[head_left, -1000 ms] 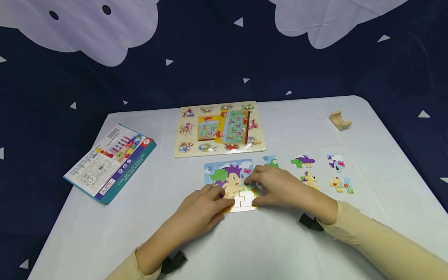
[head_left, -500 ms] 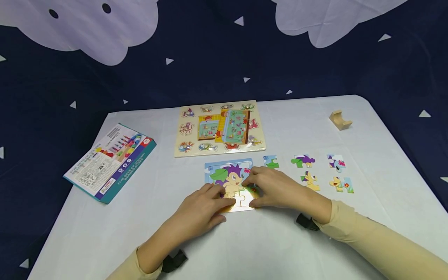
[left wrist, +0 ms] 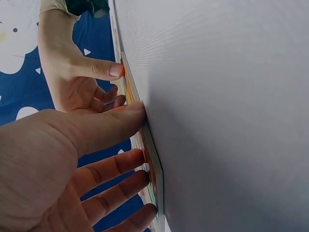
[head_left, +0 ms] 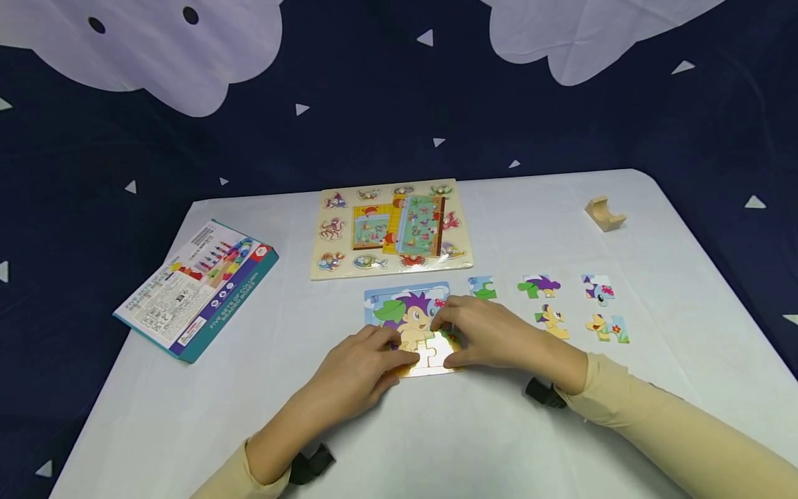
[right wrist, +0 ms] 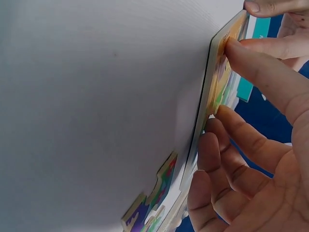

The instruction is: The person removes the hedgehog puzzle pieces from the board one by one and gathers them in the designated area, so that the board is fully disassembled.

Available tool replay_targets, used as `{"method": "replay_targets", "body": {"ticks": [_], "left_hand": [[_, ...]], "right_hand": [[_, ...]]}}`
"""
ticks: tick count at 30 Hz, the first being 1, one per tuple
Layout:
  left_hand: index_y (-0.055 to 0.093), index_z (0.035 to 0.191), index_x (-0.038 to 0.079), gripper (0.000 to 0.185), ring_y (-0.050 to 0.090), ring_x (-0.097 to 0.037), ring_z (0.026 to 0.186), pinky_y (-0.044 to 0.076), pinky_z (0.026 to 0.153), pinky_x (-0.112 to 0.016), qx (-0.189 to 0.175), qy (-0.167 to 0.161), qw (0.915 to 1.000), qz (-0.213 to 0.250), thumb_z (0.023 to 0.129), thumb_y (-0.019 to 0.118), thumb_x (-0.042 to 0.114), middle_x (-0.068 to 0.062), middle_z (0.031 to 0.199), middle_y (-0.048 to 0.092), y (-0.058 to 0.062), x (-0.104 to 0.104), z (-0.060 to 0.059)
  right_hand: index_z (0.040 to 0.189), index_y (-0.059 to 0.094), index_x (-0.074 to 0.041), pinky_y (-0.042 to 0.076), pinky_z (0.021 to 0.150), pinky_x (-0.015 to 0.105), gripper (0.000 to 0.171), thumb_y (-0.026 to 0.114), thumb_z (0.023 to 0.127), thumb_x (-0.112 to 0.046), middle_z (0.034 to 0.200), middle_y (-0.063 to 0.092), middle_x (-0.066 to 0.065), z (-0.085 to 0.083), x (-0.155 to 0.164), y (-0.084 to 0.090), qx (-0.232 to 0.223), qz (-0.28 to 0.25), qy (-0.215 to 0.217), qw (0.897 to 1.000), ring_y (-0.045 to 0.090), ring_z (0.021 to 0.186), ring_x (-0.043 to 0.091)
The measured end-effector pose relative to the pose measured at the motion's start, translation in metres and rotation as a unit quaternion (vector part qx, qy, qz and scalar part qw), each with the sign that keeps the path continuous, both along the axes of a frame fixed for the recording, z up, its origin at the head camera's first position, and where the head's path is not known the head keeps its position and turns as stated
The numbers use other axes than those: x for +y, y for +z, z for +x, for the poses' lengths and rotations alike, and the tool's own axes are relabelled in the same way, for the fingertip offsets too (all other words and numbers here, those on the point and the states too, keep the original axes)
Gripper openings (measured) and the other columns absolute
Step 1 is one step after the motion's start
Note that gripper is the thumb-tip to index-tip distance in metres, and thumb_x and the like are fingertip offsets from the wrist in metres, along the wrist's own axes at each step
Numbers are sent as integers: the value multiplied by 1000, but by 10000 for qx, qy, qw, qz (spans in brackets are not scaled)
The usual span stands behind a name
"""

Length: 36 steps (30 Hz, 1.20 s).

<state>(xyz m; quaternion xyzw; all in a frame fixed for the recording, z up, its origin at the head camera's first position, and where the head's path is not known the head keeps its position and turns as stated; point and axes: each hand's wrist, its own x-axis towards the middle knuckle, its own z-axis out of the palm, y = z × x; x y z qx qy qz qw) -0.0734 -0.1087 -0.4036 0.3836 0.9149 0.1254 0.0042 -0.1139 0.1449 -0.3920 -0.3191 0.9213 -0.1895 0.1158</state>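
Note:
A framed jigsaw puzzle (head_left: 408, 295) showing a purple-haired hedgehog with a green leaf lies flat before me; its lower part shines with glare. My left hand (head_left: 360, 365) rests on its lower left side, with the thumb at the bottom edge and the fingertips on the surface in the left wrist view. At the lower right, my right hand (head_left: 492, 334) pinches a jigsaw piece (head_left: 440, 351) between thumb and forefinger. That piece sits level with the picture in the right wrist view (right wrist: 221, 79), and its upper part is partly hidden by the fingers.
Several loose jigsaw pieces (head_left: 539, 287) lie to the right. Behind the puzzle is a wooden sea-animal board (head_left: 324, 246) with two yellow-edged picture panels (head_left: 420, 225) on it. A teal box (head_left: 196, 291) lies at left, and a curved wooden block (head_left: 605, 215) at back right.
My right hand has shifted slightly left over the puzzle, uncovering more of the nearest loose pieces. My left hand has stayed nearly still.

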Motion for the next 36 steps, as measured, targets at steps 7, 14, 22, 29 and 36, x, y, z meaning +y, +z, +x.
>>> {"method": "replay_targets", "body": {"ticks": [7, 14, 22, 29, 36], "left_hand": [[74, 117, 32, 33, 56, -15, 100, 52, 82, -32, 15, 47, 10000, 2, 86, 79, 21, 4, 113, 62, 0, 1, 1], [74, 117, 33, 32, 55, -15, 100, 52, 83, -32, -49, 100, 9999, -18, 88, 78, 22, 5, 114, 61, 1, 1, 2], [74, 117, 33, 31, 54, -14, 100, 52, 82, -31, -57, 133, 9999, -23, 88, 78, 23, 5, 114, 61, 0, 1, 2], [74, 117, 33, 31, 55, -14, 101, 52, 83, -31, -27, 145, 9999, -11, 88, 78, 23, 6, 113, 61, 0, 1, 2], [74, 117, 33, 30, 55, -14, 101, 52, 82, -32, -30, 142, 9999, 13, 89, 77, 23, 6, 113, 61, 0, 1, 2]], "right_hand": [[108, 71, -17, 46, 71, 26, 48, 91, 69, -37, 96, 61, -7, 0, -1, 1, -72, -6, -4, 10000, 51, 81, 8], [104, 69, -19, 43, 69, 26, 46, 92, 68, -35, 86, 59, -8, 0, -1, 2, -198, -36, 5, 9998, 50, 78, 8], [107, 70, -17, 44, 72, 27, 47, 92, 68, -33, 84, 60, -9, -1, 0, 1, -288, -93, 36, 9995, 51, 77, 7], [108, 71, -14, 44, 72, 26, 48, 92, 69, -30, 83, 60, -9, -2, 0, 1, -318, -121, 68, 9994, 51, 77, 7], [109, 72, -14, 43, 71, 26, 48, 92, 69, -31, 84, 60, -8, -1, -1, 2, -362, -32, 32, 9993, 50, 76, 7]]}}
